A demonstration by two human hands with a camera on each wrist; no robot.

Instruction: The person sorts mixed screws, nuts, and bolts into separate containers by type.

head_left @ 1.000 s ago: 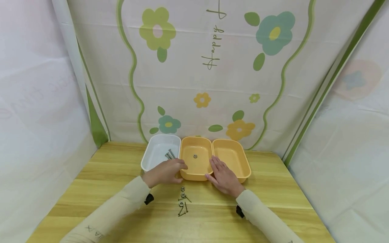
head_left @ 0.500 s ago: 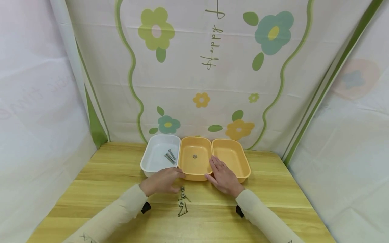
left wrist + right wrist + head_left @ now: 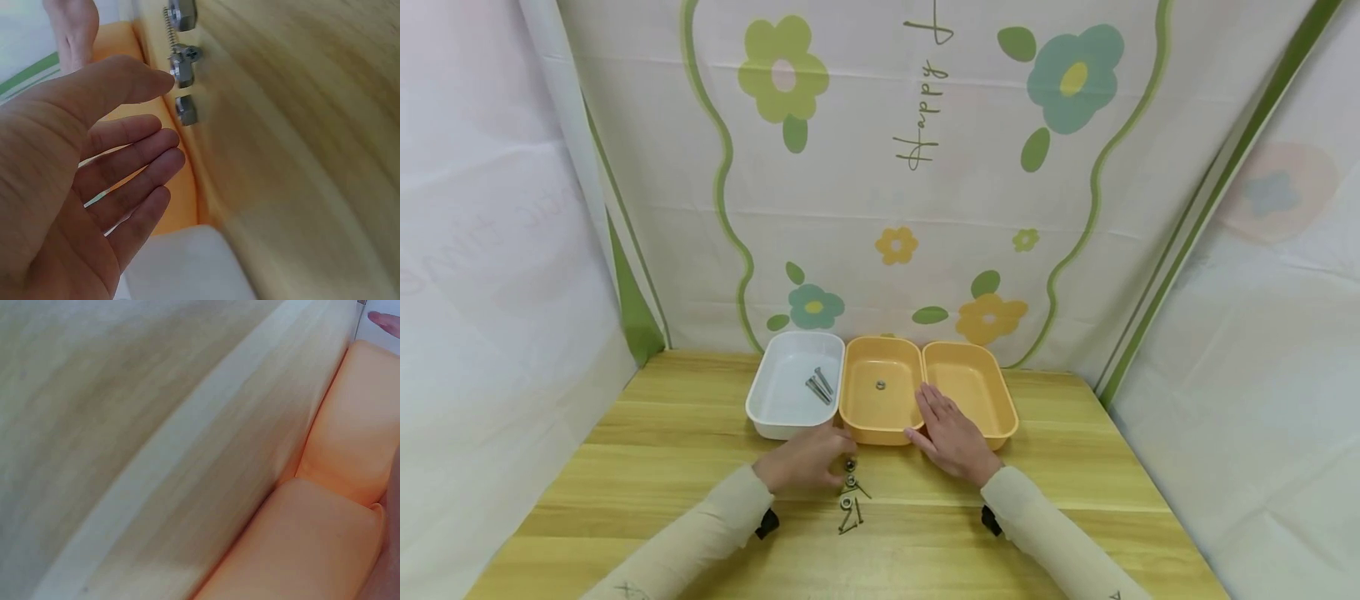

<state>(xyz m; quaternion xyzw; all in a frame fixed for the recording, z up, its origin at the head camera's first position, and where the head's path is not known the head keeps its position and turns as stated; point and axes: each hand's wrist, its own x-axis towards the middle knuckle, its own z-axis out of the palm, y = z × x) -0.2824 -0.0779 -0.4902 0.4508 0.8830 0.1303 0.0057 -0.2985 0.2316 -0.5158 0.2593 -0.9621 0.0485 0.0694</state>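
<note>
– Left hand (image 3: pixel 807 460) has dropped from the trays' front towards the nut (image 3: pixel 850 465) since half a second ago; do we hold it?
– We don't: thumb and fingers are parted. The nut lies on the table (image 3: pixel 925 542), before the middle tray (image 3: pixel 880 415).
– Around it?
– Other nuts (image 3: pixel 847 503) and screws (image 3: pixel 859 511); bolts (image 3: pixel 824 382) in the white tray (image 3: pixel 782 396). Our right hand (image 3: pixel 957 437), fingers straight, grips nothing, lying where the middle and right trays (image 3: pixel 966 379) meet

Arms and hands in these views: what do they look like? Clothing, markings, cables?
Both the left hand and right hand are ungloved. Left sleeve and right sleeve are long and cream, with dark line markings at the frame's bottom edge. A small black piece shows under each cuff. No cables visible.
</note>
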